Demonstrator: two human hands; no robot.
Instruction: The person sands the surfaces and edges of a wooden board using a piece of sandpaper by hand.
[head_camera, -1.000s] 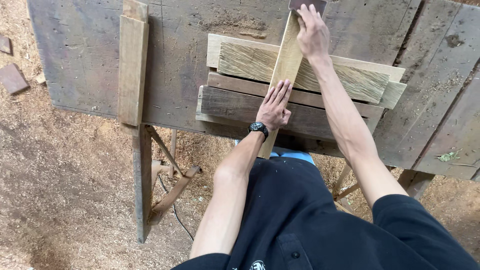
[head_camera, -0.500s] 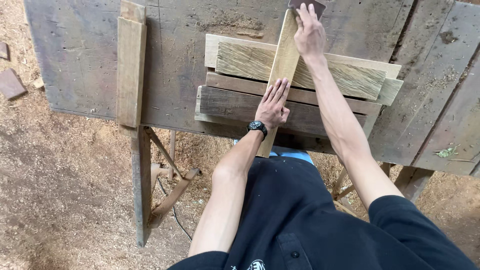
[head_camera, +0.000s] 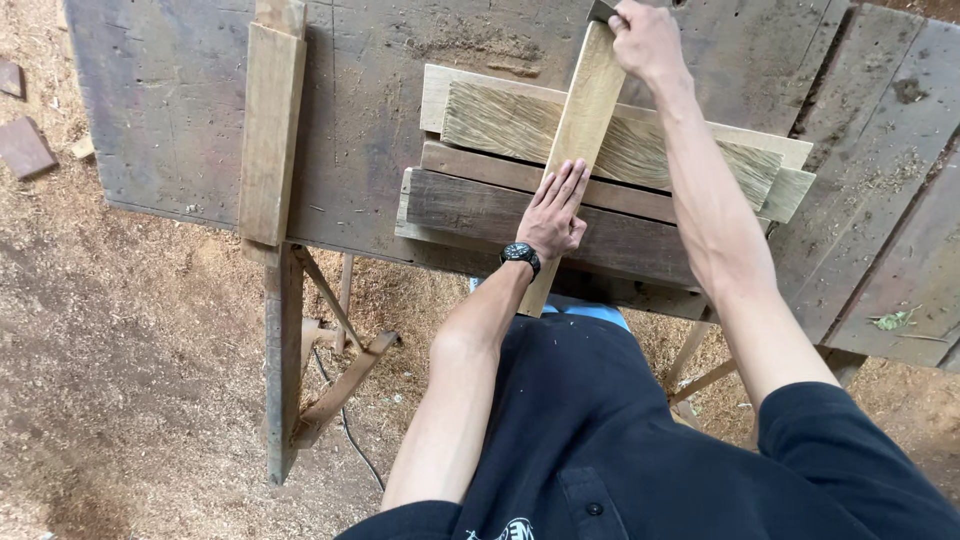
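Narrow light plank (head_camera: 580, 130) lies crosswise over stacked boards (head_camera: 640, 225) near workbench (head_camera: 180, 130) front edge. Left hand (head_camera: 555, 212) pressed flat, fingers spread, on plank's near half. Right hand (head_camera: 648, 38) clenched at plank's far end, around dark tool (head_camera: 600, 10).

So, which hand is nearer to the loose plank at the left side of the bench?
Left. The left hand lies flat on the stacked boards, to the right of the plank. The right hand is farther right, at the far end of the pale strip.

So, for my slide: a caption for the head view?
Left hand presses a narrow wooden strip across stacked boards; right hand grips its far end.
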